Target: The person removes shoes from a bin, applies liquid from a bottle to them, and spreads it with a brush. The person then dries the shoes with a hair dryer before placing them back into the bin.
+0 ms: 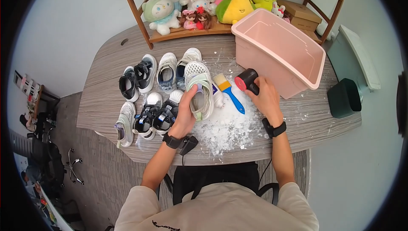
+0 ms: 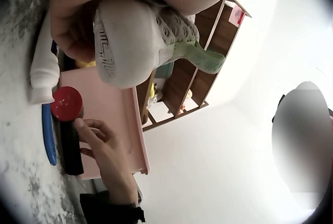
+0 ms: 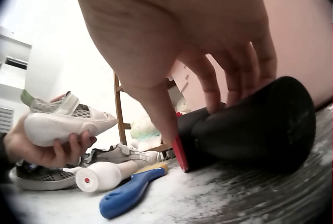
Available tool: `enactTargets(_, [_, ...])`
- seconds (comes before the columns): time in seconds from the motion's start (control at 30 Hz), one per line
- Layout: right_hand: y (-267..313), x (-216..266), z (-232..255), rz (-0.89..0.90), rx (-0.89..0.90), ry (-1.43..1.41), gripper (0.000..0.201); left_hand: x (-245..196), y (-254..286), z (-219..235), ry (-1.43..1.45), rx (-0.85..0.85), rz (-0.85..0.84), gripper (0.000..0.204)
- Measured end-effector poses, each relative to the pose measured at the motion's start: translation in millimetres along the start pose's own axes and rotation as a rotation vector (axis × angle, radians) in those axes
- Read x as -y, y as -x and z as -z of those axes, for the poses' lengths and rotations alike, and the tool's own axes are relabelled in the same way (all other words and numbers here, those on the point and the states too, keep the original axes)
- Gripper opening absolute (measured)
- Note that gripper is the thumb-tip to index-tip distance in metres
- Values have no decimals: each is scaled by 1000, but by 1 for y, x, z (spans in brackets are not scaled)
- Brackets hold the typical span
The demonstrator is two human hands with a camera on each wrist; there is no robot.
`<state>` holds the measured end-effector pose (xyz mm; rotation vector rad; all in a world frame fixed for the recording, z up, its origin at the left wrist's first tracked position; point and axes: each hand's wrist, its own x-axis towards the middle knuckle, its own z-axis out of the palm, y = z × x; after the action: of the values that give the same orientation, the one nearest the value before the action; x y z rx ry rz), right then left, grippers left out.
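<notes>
My left hand (image 1: 185,108) grips a pale grey and green child's shoe (image 1: 199,87), raised above the table with its opening up. In the left wrist view, the shoe's white heel (image 2: 127,41) and green pull tab (image 2: 200,56) show. My right hand (image 1: 267,97) pinches a black tool with a round red face (image 1: 246,80), thumb at the red rim and fingers on the black body. It rests low at the tabletop in the right wrist view. Between the hands lie a blue-handled brush (image 1: 232,95) with pale bristles and a white bottle (image 3: 104,176).
White powder and flakes (image 1: 225,133) cover the table's front middle. Several small shoes (image 1: 145,73) stand in two rows at left. A pink bin (image 1: 278,56) is at the back right, beside a dark green container (image 1: 343,98). Behind, a wooden shelf (image 1: 187,36) holds plush toys.
</notes>
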<state>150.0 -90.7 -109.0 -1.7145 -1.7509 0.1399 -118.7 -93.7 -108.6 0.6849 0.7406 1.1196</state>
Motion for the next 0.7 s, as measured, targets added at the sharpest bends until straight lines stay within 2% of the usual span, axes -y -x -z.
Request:
enactTargets(0.07, [5,-10,-9,55,-12,232,45,2,-1,2,-7,2,1,43])
enactTargets(0.2, [2,-22,-20,63,50,279,48,3,-1,0,-12,-2,1,42])
enactTargets(0.27, [-2,-19,-17,-35,171,160,47,2,-1,1,-20,0,13,43])
enactTargets(0.3, [-3,-16,-16,-38,177,157,47,3,0,2,-27,5,22,43])
enactTargets(0.37, [-8,-5,-10,-78,217,-96,41,3,1,3,-47,-3,31,44])
enactTargets(0.4, [-9,2,-4,-78,216,-96,41,3,1,2,-66,-5,35,45])
enactTargets(0.47, [-11,15,6,-345,501,-936,44,1,5,-1,-106,24,56,47])
enactTargets(0.5, [-9,19,6,-344,501,-936,44,0,6,-2,-144,50,76,49])
enactTargets(0.57, [-4,26,6,-379,561,-1406,52,10,1,7,-173,44,61,50])
enactTargets(0.6, [-4,26,5,-375,565,-1405,52,14,-1,11,-202,41,49,51])
enactTargets(0.67, [-4,21,4,-357,614,-1595,57,9,0,7,-205,50,92,52])
enactTargets(0.7, [-5,20,4,-357,617,-1592,57,7,2,3,-214,113,71,52])
